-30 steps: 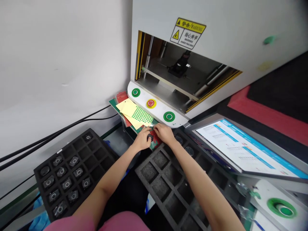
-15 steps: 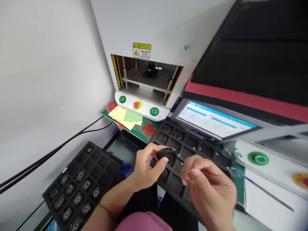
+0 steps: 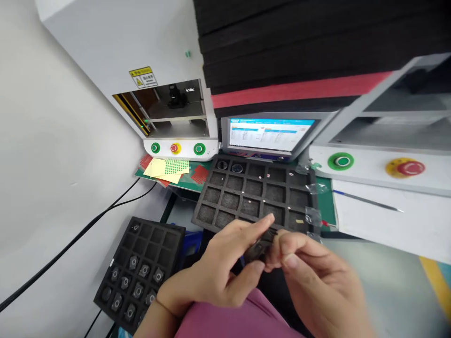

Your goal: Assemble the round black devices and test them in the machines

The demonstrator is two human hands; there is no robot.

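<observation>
A dark round part like a watch case is gripped between the thumb and fingers of my left hand, just past the near edge of the foam tray. My right hand is closed, with thumb and fingertips pinched together against the right side of that part. Whatever those fingertips may hold is hidden. Beyond both hands lies a black foam tray with square pockets; two round dark discs sit in its far left pockets, and several tiny pale bits are scattered on it.
At lower left, a second foam tray holds several round watch-like parts. A white press machine stands at back left, beside a lit screen. Sticker sheets lie before it. A pen rests on white paper at right.
The view has swung right. My right hand has come in against the round part, which is now tilted in my left hand; both hands have moved nearer my body.
</observation>
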